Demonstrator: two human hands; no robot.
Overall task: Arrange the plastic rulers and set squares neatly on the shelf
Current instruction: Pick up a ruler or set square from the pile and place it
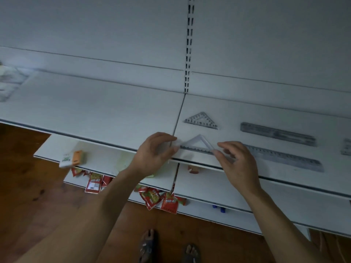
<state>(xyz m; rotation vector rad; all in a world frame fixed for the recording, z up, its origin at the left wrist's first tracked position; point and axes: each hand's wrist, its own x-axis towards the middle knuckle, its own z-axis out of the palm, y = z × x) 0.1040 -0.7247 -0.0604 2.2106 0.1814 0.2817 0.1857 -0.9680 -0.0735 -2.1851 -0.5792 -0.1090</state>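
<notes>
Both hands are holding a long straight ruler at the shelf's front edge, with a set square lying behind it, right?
Not a ruler: in the head view the left hand and right hand hold a triangular set square at the front edge of the shelf. A second set square lies behind it.

Your left hand and right hand are both bare, and back from the fingers the wrists and forearms are bare skin too, right down to where the shot cuts them off. Well below the fingers you can see both your feet in dark open-toed sandals: the left sandal has a wide strap over the foot with a paler patch on it, toes poking out front. The right sandal looks like the same kind, but it's half cropped and pretty murky.
</notes>
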